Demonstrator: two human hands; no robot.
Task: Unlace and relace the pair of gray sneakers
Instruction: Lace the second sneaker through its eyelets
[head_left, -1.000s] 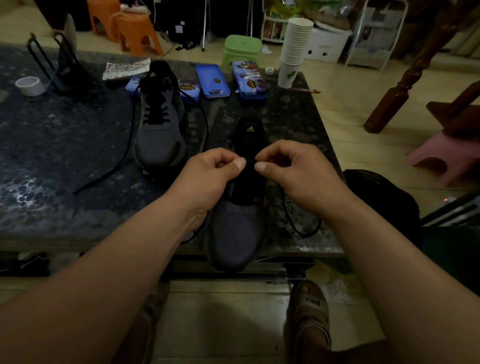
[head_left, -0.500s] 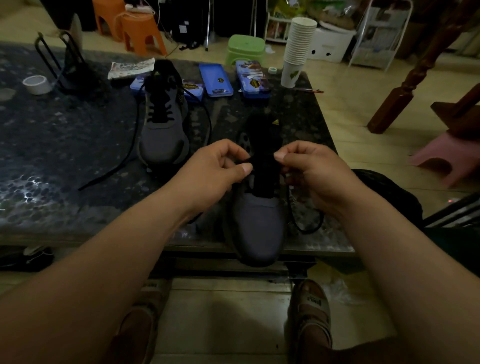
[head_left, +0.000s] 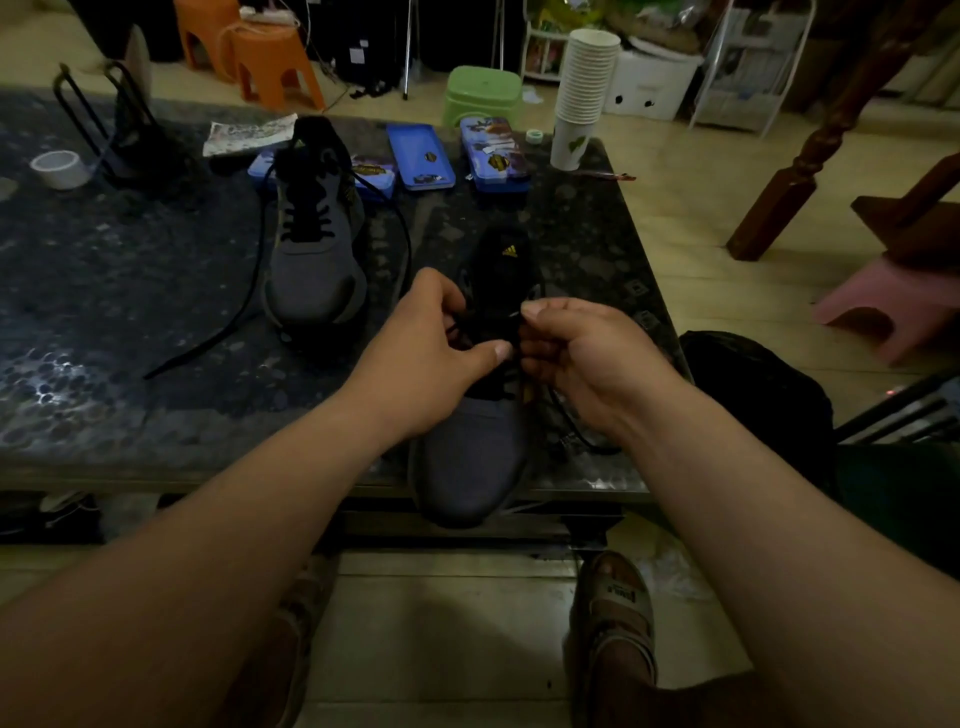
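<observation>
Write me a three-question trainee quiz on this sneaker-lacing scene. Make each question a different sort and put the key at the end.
1. True or false: the left hand and the right hand both work at the far sneaker.
2. Where does the toe of the near sneaker lie? A) past the near edge of the table; B) against the paper cups; C) touching the far sneaker.
3. Fill in: both hands pinch the near sneaker's black ___.
Key: 1 false, they work at the near sneaker; 2 A; 3 lace.
</observation>
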